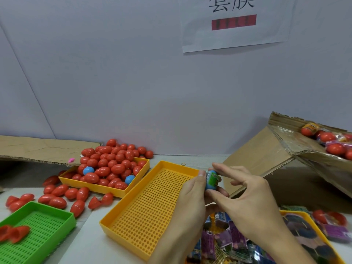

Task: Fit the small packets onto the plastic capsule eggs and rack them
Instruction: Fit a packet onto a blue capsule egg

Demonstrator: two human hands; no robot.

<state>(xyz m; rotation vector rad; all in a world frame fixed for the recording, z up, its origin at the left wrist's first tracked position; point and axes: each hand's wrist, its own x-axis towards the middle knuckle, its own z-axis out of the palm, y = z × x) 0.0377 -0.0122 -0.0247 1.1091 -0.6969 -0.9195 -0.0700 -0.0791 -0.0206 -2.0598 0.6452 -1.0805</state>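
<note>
With the left hand [192, 191] gripping the blue capsule egg [211, 180] at the perforated yellow tray's [144, 210] three o'clock edge, the right hand [245, 195] pinching the green packet [214, 178] should, I judge, slide it squarely down.

It was a small packing workstation: perforated yellow plastic sorting trays [150, 206], torn brown cardboard cartons [266, 151], a printed paper wall sign [234, 25].
</note>
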